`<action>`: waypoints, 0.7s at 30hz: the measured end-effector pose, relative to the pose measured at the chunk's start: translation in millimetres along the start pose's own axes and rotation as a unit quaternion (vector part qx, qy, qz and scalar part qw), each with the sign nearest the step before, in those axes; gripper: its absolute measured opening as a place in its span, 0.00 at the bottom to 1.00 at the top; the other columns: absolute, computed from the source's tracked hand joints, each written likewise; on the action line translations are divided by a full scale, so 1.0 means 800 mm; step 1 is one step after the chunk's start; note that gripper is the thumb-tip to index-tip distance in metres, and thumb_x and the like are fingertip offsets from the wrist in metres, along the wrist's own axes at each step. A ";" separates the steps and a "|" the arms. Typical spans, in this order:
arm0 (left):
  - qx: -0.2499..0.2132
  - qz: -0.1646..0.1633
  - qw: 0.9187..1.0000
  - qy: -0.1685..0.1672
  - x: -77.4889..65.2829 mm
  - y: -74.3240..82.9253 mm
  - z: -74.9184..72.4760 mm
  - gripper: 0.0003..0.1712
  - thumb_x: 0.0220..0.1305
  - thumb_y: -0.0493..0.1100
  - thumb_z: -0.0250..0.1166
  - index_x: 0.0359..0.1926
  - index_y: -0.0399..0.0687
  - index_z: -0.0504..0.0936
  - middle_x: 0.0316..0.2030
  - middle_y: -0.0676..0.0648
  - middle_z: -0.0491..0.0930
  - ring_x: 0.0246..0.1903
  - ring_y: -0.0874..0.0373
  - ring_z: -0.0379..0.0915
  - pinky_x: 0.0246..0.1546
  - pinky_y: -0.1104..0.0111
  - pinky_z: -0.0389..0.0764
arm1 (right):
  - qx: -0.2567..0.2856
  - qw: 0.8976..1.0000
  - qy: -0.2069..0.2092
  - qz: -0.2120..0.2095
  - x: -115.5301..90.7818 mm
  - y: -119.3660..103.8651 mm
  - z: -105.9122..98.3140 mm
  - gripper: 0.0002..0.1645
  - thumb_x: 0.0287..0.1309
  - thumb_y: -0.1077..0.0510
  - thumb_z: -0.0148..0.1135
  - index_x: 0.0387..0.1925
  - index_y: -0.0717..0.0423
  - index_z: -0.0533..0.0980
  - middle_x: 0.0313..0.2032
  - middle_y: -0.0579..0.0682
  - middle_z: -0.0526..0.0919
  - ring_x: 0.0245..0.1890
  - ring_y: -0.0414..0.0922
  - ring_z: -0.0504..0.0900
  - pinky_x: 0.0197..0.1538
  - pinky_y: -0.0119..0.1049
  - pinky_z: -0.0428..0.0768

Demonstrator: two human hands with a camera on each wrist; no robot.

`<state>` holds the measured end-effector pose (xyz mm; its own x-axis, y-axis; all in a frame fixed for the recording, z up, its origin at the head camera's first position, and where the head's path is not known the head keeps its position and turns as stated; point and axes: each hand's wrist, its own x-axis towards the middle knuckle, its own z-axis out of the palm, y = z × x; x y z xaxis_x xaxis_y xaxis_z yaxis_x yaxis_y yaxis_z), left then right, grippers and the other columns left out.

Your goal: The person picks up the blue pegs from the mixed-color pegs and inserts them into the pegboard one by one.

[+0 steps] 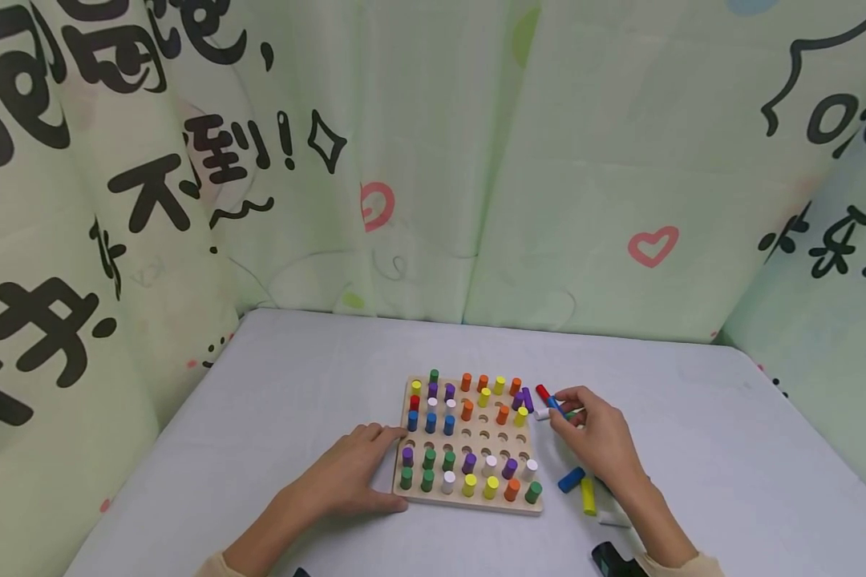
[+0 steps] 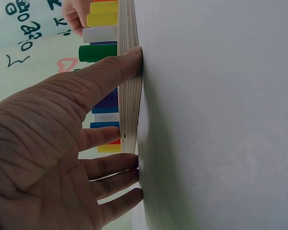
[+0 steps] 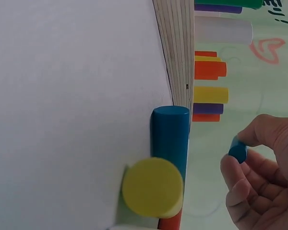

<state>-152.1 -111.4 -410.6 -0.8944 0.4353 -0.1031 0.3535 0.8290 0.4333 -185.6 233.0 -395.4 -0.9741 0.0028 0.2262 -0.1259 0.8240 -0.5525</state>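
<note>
A pale green printed curtain hangs behind the pegboard, and a white table spreads beneath it. The wooden pegboard has upright coloured pegs towards its back and front, with bare holes between. At its left edge, the left hand is spread wide, thumb and index finger touching the wood. Just off its right edge, the right hand is drawn into a pinch. Front-right of the board lies a black object, partly in view; right of the board are a loose blue peg and yellow peg. The blue peg in the pinch is clear of the board.
</note>
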 end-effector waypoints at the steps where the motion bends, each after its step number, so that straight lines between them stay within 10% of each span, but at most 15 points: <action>1: -0.001 0.001 1.000 0.000 0.000 0.000 0.000 0.53 0.48 0.66 0.79 0.70 0.50 0.71 0.62 0.42 0.76 0.62 0.45 0.71 0.63 0.46 0.75 | 0.002 1.000 0.000 -0.001 -0.001 -0.001 0.000 0.20 0.63 0.59 0.68 0.53 0.62 0.78 0.40 0.55 0.84 0.35 0.47 0.77 0.31 0.28 0.76; 21: -0.005 0.010 1.000 0.006 -0.001 -0.001 0.000 0.52 0.48 0.65 0.79 0.70 0.49 0.71 0.61 0.43 0.76 0.61 0.46 0.72 0.63 0.46 0.76 | 0.021 0.999 -0.015 -0.031 -0.013 -0.033 0.008 0.18 0.63 0.59 0.69 0.53 0.61 0.79 0.40 0.52 0.85 0.37 0.45 0.80 0.39 0.30 0.81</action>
<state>-151.7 -112.7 -411.0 -0.8902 0.4476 -0.0846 0.3685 0.8168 0.4440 -173.6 207.5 -388.6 -0.9693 -0.0652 0.2373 -0.1937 0.7970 -0.5721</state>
